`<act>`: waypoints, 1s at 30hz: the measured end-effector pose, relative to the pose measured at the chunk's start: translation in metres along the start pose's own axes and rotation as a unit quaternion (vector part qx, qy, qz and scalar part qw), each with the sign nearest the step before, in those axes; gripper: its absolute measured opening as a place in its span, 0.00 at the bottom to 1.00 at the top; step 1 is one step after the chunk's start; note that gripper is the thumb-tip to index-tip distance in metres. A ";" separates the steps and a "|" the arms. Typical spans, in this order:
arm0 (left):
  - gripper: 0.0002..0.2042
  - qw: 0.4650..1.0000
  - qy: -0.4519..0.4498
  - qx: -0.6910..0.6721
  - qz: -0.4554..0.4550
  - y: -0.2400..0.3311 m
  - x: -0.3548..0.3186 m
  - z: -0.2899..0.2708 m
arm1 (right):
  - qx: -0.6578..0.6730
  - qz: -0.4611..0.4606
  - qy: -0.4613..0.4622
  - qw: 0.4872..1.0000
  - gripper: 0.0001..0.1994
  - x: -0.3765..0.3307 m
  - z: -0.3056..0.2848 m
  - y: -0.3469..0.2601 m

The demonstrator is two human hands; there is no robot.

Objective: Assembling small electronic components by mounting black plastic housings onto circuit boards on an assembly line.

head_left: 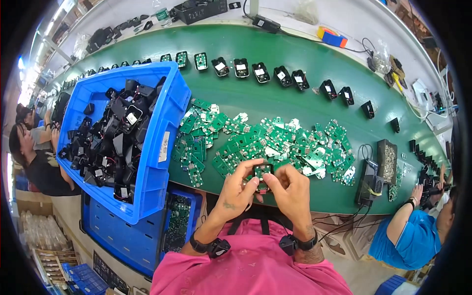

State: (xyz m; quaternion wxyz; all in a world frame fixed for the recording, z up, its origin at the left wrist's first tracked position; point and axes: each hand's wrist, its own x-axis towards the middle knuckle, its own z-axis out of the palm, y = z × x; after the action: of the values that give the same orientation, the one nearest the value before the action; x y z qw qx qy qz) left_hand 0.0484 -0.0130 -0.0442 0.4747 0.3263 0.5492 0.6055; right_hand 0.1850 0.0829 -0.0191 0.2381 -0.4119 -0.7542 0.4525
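Note:
Close to my body, both hands hold a small black plastic housing (263, 168) with a green circuit board in its opening. My left hand (235, 191) is closed around its left side, thumb on the near edge. The fingers of my right hand (291, 191) curl at the other side, and its thumb presses on the board. A small reddish part shows at the near end; my fingers hide the rest. Just beyond my hands spreads a heap of loose green circuit boards (275, 144) on the green table (305, 49).
A blue bin (164, 105) heaped with black housings (118, 140) stands on the left. Housings (261, 73) line the table's far side. At right are a black corded device (368, 183) and a box of small metal parts (387, 161). Co-workers (410, 236) sit on both sides.

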 end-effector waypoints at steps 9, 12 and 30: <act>0.20 0.998 -0.039 -0.015 -0.040 0.012 0.021 -0.004 | 0.010 -0.043 -0.054 0.998 0.19 0.010 0.003 -0.002; 0.20 0.997 -0.065 -0.003 -0.037 0.022 0.030 -0.005 | -0.020 -0.034 -0.060 0.997 0.20 0.014 -0.002 -0.010; 0.18 0.996 -0.059 0.058 -0.024 0.030 0.052 0.001 | -0.024 -0.024 -0.086 0.996 0.19 0.040 -0.015 -0.012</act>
State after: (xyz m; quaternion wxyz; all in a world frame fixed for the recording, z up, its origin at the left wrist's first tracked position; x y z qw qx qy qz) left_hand 0.0251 0.0377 -0.0210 0.5008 0.3752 0.5621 0.5408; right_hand 0.1691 0.1203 -0.0021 0.1729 -0.3588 -0.7921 0.4625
